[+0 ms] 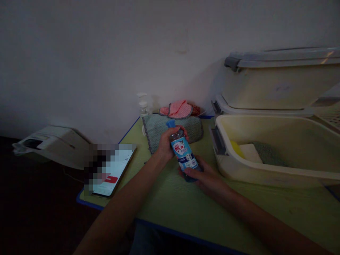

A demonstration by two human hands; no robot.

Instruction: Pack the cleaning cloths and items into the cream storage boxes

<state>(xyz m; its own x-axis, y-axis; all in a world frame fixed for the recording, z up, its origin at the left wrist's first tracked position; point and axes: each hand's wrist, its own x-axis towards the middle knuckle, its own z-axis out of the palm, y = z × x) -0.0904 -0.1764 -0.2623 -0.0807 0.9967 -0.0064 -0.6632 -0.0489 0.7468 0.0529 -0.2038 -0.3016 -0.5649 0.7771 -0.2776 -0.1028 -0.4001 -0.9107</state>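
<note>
A dish soap bottle [183,153] with a blue cap and a blue-and-white label is held tilted above the table, label facing me. My left hand [168,141] wraps round its neck and shoulder, just under the cap. Lower down, my right hand [203,173] grips the base, thumb across the front. Behind the bottle lies a grey-green cloth [154,129] with a striped edge. A folded pink cloth [180,109] rests at its back, against the wall.
At right stands an open cream bin [265,175] holding a yellow item, a white item and a dark green cloth [268,154]. Lidded bins [281,88] are stacked behind it. A phone [117,170] lies at the table's left, and a pump bottle [143,106] stands at the back.
</note>
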